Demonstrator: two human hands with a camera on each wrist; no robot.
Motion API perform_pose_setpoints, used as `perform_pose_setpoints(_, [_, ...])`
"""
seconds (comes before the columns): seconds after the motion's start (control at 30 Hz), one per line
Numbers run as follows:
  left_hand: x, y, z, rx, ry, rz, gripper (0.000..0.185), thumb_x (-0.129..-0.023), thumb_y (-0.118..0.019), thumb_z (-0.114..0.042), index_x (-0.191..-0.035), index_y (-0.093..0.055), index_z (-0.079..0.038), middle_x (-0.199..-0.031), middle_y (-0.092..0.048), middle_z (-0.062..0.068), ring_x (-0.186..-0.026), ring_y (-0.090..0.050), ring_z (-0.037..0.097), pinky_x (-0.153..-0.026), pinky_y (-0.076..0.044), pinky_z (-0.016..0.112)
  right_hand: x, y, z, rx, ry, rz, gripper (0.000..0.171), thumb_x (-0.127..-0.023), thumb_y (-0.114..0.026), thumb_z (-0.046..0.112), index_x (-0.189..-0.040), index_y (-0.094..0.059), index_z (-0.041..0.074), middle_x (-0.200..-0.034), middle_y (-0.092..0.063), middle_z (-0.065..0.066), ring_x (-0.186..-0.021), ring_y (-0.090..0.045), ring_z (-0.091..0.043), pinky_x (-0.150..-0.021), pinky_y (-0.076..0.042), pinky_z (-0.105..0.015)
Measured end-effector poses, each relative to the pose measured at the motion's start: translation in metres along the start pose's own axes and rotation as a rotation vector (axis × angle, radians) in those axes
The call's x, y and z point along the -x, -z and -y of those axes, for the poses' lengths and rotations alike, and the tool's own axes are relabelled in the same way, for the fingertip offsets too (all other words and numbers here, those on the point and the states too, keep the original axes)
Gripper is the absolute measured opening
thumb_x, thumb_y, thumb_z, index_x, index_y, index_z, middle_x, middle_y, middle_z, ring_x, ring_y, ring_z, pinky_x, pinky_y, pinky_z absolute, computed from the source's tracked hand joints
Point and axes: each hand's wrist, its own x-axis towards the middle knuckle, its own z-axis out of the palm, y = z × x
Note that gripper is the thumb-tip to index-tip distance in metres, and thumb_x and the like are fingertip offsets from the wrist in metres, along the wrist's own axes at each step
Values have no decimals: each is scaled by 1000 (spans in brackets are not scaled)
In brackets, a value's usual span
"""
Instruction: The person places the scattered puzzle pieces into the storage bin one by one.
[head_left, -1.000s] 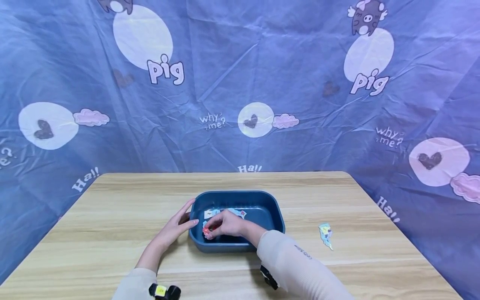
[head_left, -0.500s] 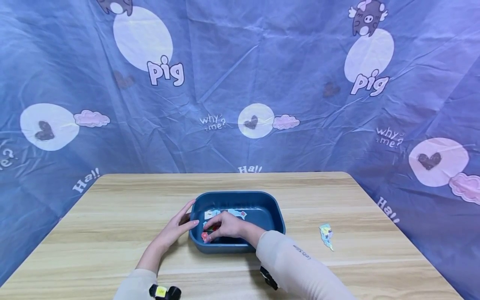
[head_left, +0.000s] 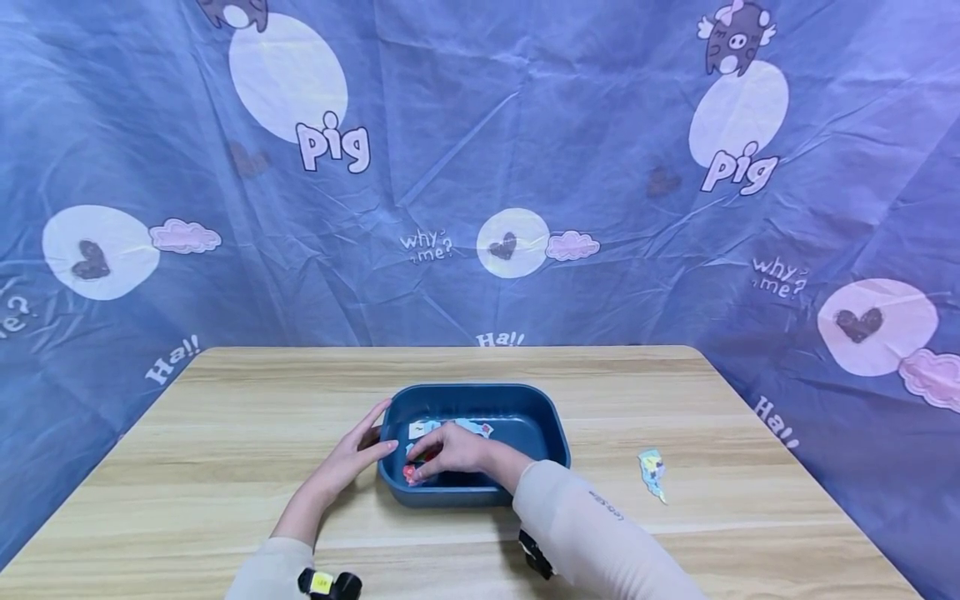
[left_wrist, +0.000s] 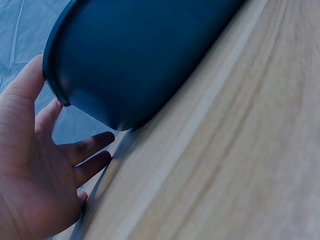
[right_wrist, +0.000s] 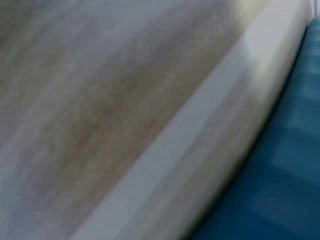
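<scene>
A dark blue rectangular basin [head_left: 474,497] stands on the table. My left hand [head_left: 347,460] is at its left end, thumb and forefinger touching the rim, other fingers spread outside the wall, as the left wrist view shows. My right hand [head_left: 456,450] reaches inside, fingers bent, thumb and forefinger pinching a small red-and-green flat piece mostly hidden under them. By the thumb tip a pink-red piece [head_left: 409,473] shows on the basin floor. Behind the hand lie light-blue printed flat pieces [head_left: 417,429]. The right wrist view has only tabletop and basin wall [right_wrist: 280,165], no fingers.
A loose light-blue and yellow printed piece [head_left: 652,473] with a pointed end lies on the wooden table [head_left: 247,417], right of the basin. A blue patterned cloth [head_left: 420,167] hangs behind and around the table.
Over the last second my right thumb and forefinger have shifted slightly and spread a little in the basin, uncovering more of the pink-red piece. The left hand and basin stay put.
</scene>
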Motion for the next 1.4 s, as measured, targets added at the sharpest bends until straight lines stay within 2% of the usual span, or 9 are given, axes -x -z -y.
perform_pose_setpoints(0.27, [2,0,-1,6,-4,2,59,-84,-57,-23,-135,-27,-30,-130,-35,19,-119,-31,31,-95,-17,53,-1,2,4,10,19,26,23,-73,-68,8,-95,-66,1,-86,-63,-2,-72,-52,-6,-66,-44,-19])
perform_pose_setpoints(0.63, [2,-1,-2,27,-18,4,58,-84,-56,-22,-134,-28,-29,-129,-37,19,-119,-32,31,-95,-17,53,5,10,16,-127,-6,-42,26,-74,-67,6,-98,-64,-1,-90,-63,-12,-77,-57,-10,-69,-46,-23])
perform_pose_setpoints(0.83, [2,-1,-2,19,2,5,59,-83,-57,-25,-134,-28,-30,-131,-35,18,-120,-29,31,-95,-16,54,13,25,30,-197,13,-70,28,-75,-66,7,-102,-62,-3,-99,-60,-15,-90,-56,-20,-72,-47,-26])
perform_pose_setpoints(1.0, [3,0,-2,12,9,-4,60,-83,-57,-24,-134,-27,-29,-131,-34,18,-120,-29,32,-95,-16,55,23,41,35,-215,31,-71,31,-78,-64,12,-106,-60,0,-102,-60,-5,-100,-51,-26,-78,-44,-27])
perform_pose_setpoints(1.23, [4,-2,-3,0,21,-8,60,-82,-58,-26,-134,-27,-30,-133,-31,17,-121,-27,32,-95,-15,55,43,63,40,-181,48,-110,35,-78,-64,14,-110,-58,2,-108,-57,-6,-101,-51,-16,-82,-42,-28])
perform_pose_setpoints(1.4, [4,-2,-4,-6,22,-14,60,-82,-58,-27,-134,-28,-31,-133,-32,17,-121,-28,32,-95,-15,55,60,76,39,-205,71,-147,35,-78,-64,10,-111,-57,-1,-109,-57,-9,-101,-52,-18,-80,-43,-30])
